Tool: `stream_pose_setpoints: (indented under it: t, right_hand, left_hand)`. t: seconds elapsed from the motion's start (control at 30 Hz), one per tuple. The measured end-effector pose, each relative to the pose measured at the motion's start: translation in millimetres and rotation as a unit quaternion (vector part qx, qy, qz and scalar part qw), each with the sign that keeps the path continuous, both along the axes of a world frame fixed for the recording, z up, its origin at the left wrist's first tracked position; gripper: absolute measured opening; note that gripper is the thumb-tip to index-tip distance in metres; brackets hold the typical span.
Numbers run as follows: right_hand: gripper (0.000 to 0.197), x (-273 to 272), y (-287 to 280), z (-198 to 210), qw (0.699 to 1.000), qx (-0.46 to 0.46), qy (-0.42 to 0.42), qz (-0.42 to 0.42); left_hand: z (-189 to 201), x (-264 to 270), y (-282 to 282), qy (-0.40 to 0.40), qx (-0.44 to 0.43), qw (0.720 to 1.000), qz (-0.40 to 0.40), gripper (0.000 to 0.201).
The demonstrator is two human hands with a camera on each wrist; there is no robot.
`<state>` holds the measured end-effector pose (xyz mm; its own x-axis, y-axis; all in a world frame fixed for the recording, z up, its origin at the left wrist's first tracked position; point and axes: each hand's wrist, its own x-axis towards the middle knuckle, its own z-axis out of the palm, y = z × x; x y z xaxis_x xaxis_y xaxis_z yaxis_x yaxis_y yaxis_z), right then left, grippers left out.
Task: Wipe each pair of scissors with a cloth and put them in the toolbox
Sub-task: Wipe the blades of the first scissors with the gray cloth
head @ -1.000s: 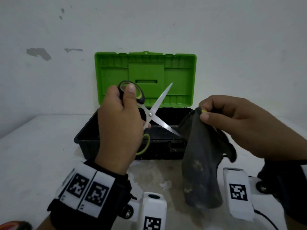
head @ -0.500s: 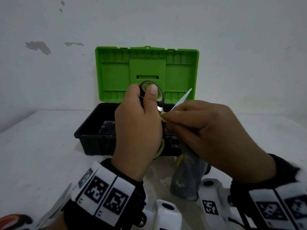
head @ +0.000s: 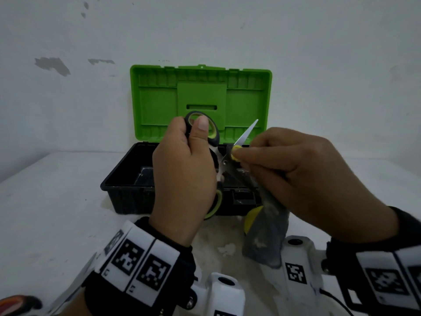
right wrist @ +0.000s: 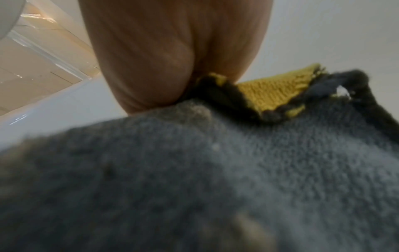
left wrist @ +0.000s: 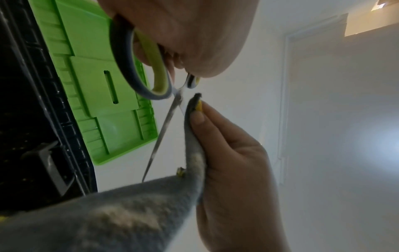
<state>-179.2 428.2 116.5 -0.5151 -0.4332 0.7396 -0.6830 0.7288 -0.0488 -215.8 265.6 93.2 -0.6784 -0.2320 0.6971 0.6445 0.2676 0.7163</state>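
Note:
My left hand (head: 184, 165) holds a pair of scissors (head: 245, 133) by their black and green handles, with the blades spread apart, in front of the toolbox (head: 127, 181). The upper blade points up to the right; the lower blade is wrapped in a grey cloth (head: 266, 231) with a yellow edge. My right hand (head: 293, 176) pinches that cloth around the lower blade close to the pivot. In the left wrist view the scissors (left wrist: 159, 129), the cloth (left wrist: 129, 213) and the right hand (left wrist: 231, 167) show the same pinch. The cloth (right wrist: 194, 170) fills the right wrist view.
The toolbox stands against a white wall, its green lid (head: 200, 103) upright and its black tray holding something dark that I cannot make out. It sits on a white table (head: 57, 201). An orange-handled tool (head: 20, 304) lies at the bottom left corner.
My right hand has brought the cloth from the right up to the scissors and closed it around the lower blade. The left hand has kept the scissors raised with blades apart.

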Motion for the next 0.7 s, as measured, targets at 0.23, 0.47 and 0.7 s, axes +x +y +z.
stream_pose_setpoints:
  t: [0.23, 0.47, 0.7]
  right_hand:
    - [0.028, -8, -20, -17, 0.998, 0.067, 0.011, -0.017]
    - [0.03, -7, -17, -13, 0.999, 0.025, 0.02, -0.016]
    - [0.036, -7, -25, -19, 0.999, 0.043, -0.018, 0.001]
  left_hand:
    - [-4, -6, -4, -0.002, -0.013, 1.0, 0.011, 0.032]
    - [-5, -9, -4, -0.024, -0.002, 1.0, 0.005, 0.032]
    - [-8, -15, -9, -0.041, 0.031, 0.999, 0.015, 0.03]
